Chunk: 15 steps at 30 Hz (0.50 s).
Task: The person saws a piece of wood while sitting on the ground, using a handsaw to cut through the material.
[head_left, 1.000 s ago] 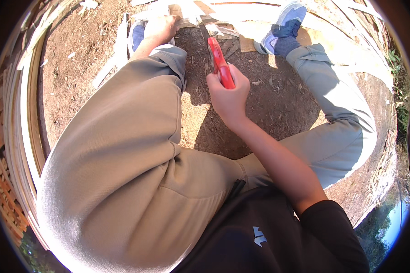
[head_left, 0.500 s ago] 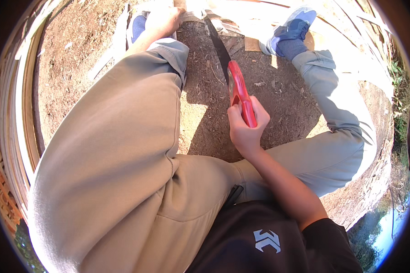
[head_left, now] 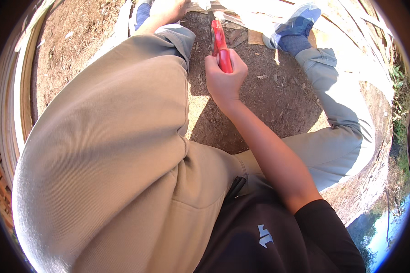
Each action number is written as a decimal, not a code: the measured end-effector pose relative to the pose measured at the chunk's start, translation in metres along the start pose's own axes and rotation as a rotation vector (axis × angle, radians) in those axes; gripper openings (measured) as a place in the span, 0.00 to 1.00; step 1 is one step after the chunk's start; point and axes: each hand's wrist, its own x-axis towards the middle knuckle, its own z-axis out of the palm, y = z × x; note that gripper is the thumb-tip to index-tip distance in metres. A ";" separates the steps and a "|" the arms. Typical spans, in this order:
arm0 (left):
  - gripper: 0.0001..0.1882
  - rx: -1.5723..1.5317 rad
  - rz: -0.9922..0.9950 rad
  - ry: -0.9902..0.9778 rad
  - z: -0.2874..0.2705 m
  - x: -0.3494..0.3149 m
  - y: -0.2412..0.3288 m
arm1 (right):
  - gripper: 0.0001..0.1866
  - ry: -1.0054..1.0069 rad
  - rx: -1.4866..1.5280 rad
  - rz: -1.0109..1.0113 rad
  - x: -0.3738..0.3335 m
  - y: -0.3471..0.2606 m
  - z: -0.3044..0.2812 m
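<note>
1. Head view: right hand (head_left: 224,75) has its fingers (head_left: 236,61) wrapped tight round the red plastic handle of a dark-bladed hand tool (head_left: 218,41). The tool's long axis runs up and away from the body, its dark tip near pale split wooden strips (head_left: 241,20) lying on the bare brown soil (head_left: 278,100).
2. Left hand (head_left: 168,7) sits at the top edge beyond the raised knee in beige trousers (head_left: 123,136), beside those strips; whether it grips anything I cannot tell.
3. Right hand is the one on the tool; blue sports shoe (head_left: 300,22) flanks the strips.

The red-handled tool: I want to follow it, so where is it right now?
In the head view the red-handled tool is top centre, gripped in the right hand, over bare dirt between the raised left knee and the blue shoe.
</note>
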 end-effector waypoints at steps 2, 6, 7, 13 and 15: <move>0.15 -0.013 -0.033 0.004 -0.005 -0.001 0.006 | 0.08 0.042 0.002 0.015 -0.003 0.009 -0.009; 0.16 0.054 -0.019 0.042 -0.003 -0.010 -0.004 | 0.07 -0.013 0.073 0.030 -0.042 -0.004 -0.060; 0.16 0.031 -0.043 0.051 -0.006 -0.007 -0.011 | 0.06 -0.009 0.097 0.043 -0.041 -0.008 -0.063; 0.15 -0.031 -0.029 -0.031 0.002 0.000 -0.006 | 0.12 0.006 -0.096 -0.075 0.031 -0.012 0.004; 0.14 0.054 -0.033 -0.022 -0.008 -0.006 0.003 | 0.11 -0.010 -0.055 -0.063 -0.026 -0.003 -0.028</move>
